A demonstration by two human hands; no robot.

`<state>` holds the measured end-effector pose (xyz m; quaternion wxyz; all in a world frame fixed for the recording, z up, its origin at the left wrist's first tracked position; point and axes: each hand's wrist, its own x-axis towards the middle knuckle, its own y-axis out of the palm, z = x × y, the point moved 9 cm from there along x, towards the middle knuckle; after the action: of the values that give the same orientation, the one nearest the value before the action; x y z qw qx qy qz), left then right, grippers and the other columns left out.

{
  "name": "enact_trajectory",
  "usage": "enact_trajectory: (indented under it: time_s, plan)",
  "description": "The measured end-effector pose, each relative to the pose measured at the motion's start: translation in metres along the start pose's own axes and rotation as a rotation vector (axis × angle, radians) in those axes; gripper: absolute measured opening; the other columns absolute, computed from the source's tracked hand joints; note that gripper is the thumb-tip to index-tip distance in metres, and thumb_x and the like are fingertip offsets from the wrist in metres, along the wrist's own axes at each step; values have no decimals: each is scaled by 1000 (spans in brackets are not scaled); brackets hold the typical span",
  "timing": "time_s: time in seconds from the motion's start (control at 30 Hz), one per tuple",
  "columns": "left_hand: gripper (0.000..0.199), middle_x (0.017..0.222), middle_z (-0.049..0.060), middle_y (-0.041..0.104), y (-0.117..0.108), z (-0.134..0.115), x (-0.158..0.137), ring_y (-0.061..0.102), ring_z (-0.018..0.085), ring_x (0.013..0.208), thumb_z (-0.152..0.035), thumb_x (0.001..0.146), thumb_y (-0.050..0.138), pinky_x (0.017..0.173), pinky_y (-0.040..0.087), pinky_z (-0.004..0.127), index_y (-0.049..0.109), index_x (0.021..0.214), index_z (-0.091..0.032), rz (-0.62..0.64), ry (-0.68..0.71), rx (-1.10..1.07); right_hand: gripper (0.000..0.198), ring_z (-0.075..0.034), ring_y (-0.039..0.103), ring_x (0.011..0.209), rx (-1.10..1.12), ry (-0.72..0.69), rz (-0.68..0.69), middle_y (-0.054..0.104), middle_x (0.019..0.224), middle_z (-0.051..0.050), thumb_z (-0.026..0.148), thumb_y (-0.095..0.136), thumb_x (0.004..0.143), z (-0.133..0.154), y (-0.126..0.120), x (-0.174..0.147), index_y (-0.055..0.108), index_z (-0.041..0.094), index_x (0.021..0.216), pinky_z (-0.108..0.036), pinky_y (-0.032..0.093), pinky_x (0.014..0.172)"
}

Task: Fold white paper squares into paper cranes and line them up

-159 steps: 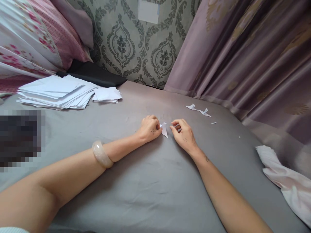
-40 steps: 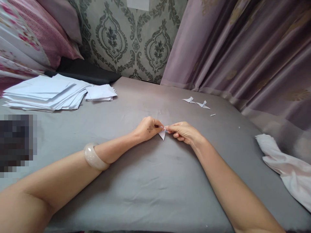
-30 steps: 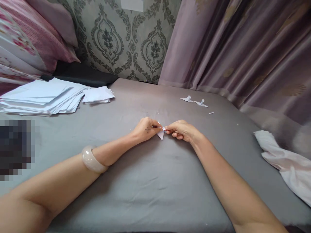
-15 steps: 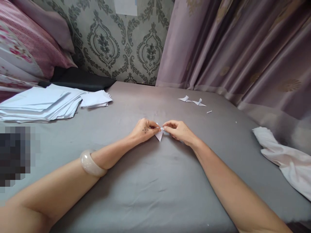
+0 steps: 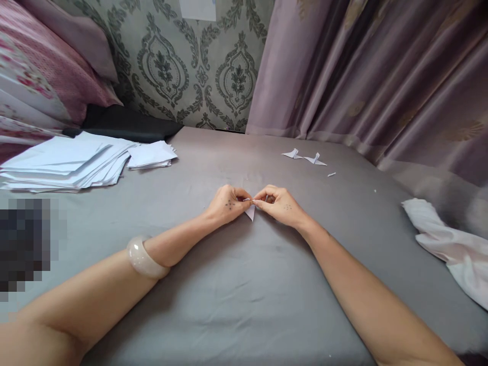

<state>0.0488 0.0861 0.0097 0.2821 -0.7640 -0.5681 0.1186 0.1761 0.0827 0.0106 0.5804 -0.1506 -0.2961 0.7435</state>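
Between my two hands is a small piece of folded white paper [image 5: 250, 212], its pointed corner hanging down toward me. My left hand [image 5: 229, 204] pinches it between thumb and forefinger, and this wrist wears a pale bangle. From the other side my right hand [image 5: 280, 204] pinches the paper's upper edge, fingertips meeting those of the left. Much of the paper is hidden behind the fingers. Farther back to the right sit two folded paper birds [image 5: 293, 153], wings spread, with a thin white scrap [image 5: 331, 175] near them.
A large stack of white paper [image 5: 57, 162] lies at the left, beside a smaller stack of paper squares [image 5: 152, 154]. White cloth [image 5: 438, 239] is bunched at the right edge of the grey-covered surface [image 5: 236, 305]. Purple curtains [image 5: 324, 66] hang behind.
My right fingertips have come in against the left ones at the folded paper, and less of its top shows. The view has shifted slightly.
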Motion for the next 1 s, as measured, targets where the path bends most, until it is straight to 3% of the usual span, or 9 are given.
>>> enact_trajectory:
  time_s: [0.2,0.43,0.57,0.7,0.83,1.0]
  plan:
    - [18,75,4,66,-5,-2,0,56,16,70,-31,73,63,64,42,25,69,83,-16,-30,55,194,21,-7,47,61,-66,-10,22,58,95,-1,31,63,78,-6,0,1,71,23,96,-24,39,63]
    - [13,82,7,64,-4,0,0,56,19,78,-26,70,62,71,44,28,68,75,-15,-38,53,314,13,-7,51,61,-61,-16,-6,60,93,-1,26,59,79,-9,-2,2,71,21,82,-24,41,65]
    - [14,78,5,61,-7,3,1,54,16,72,-25,72,58,66,41,26,67,70,-13,-40,2,313,18,-9,49,60,-5,58,-141,61,88,-1,27,59,78,-22,-9,5,70,20,91,-23,40,62]
    - [22,72,4,59,-26,11,5,52,15,68,-31,74,56,63,38,25,67,70,-13,-162,-100,322,23,-9,47,57,85,165,-298,63,81,-1,28,58,77,-36,-14,5,68,17,94,-23,39,59]
    - [27,61,2,56,-44,19,26,51,16,64,-35,74,53,58,35,25,68,71,-13,-235,-171,381,21,-10,48,57,99,187,-356,65,80,-1,25,57,75,-38,-16,4,69,17,91,-23,39,60]
    - [24,59,5,60,-48,17,88,56,19,68,-33,73,54,59,35,27,68,68,-14,-279,-185,537,18,-11,52,59,165,182,-391,65,77,0,21,55,74,-42,-18,4,68,18,87,-24,41,61]
